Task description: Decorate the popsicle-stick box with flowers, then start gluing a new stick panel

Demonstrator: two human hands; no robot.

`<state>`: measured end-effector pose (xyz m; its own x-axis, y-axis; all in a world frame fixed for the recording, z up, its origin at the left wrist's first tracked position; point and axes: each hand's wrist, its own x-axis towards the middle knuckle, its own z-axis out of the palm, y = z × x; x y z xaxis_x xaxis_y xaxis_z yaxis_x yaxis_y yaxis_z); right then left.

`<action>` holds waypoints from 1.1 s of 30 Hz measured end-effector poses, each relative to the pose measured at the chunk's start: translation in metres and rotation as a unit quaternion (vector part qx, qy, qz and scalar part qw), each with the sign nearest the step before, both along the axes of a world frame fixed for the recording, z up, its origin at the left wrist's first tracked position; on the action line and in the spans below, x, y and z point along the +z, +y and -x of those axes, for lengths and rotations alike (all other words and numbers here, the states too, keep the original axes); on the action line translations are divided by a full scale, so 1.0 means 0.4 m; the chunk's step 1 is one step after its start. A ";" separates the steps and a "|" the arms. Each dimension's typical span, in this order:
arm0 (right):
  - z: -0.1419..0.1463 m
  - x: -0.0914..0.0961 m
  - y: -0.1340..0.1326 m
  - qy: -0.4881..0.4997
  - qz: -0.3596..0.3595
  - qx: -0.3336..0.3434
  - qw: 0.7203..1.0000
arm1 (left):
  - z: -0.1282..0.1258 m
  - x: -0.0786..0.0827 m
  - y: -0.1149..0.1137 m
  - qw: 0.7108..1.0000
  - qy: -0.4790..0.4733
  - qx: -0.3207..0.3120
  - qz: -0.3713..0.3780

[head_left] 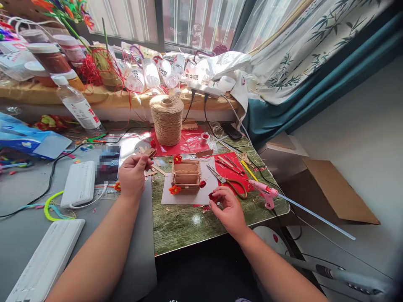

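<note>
My left hand (132, 175) is raised left of the craft, its fingers pinching a small brown wooden piece (151, 152); whether it is a clothes peg or cut sticks is hard to tell. Between thumb and fingers of my right hand (231, 212) is a small dark red flower (212, 196). Between both hands a little wooden stick box (185, 174) rests on a white board (168, 197). Orange flowers (174, 190), a red flower (177, 159) and a dark red rose (202, 184) sit at its corners. Scissors (225, 180) lie beside it.
A pink glue gun (266, 192) with a long glue stick lies at the right edge. A twine spool (166, 119) stands behind the box. Loose wooden sticks (159, 169) lie near my left hand. Power banks (78, 183), a phone (108, 163) and a bottle (80, 107) are leftward.
</note>
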<state>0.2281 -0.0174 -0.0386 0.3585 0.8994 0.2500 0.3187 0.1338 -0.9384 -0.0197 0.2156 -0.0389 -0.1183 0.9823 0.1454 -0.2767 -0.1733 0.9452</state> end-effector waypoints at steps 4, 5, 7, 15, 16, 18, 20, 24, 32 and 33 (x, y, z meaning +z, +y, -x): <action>0.011 -0.025 -0.009 0.023 0.008 -0.003 1.000 | -0.003 -0.009 -0.016 0.997 0.060 -0.034 -0.022; 0.015 -0.033 -0.009 0.026 0.011 -0.009 1.000 | -0.004 -0.008 -0.021 0.995 0.084 -0.049 -0.022; 0.020 -0.049 -0.009 0.028 0.017 -0.015 0.999 | -0.006 -0.003 -0.030 0.988 0.119 -0.092 -0.025; -0.001 -0.059 0.001 -0.074 0.008 0.001 0.997 | 0.005 0.023 -0.049 0.869 0.268 -0.386 -0.158; -0.004 -0.058 0.003 -0.088 0.002 0.002 0.996 | 0.008 0.024 -0.052 0.856 0.289 -0.402 -0.148; -0.008 -0.059 0.007 -0.098 -0.002 0.005 0.995 | 0.010 0.024 -0.057 0.843 0.307 -0.426 -0.117; -0.008 -0.066 0.011 -0.092 -0.002 0.003 0.996 | 0.008 0.023 -0.062 0.840 0.308 -0.436 -0.097; -0.008 -0.080 0.015 -0.095 -0.016 -0.001 0.995 | -0.001 0.016 -0.068 0.847 0.297 -0.429 -0.101; 0.015 -0.059 0.016 0.023 -0.004 0.001 1.000 | 0.007 0.006 -0.047 0.870 0.250 -0.405 -0.129; 0.026 -0.056 0.018 0.073 0.014 0.007 0.997 | 0.010 0.006 -0.039 0.882 0.241 -0.386 -0.125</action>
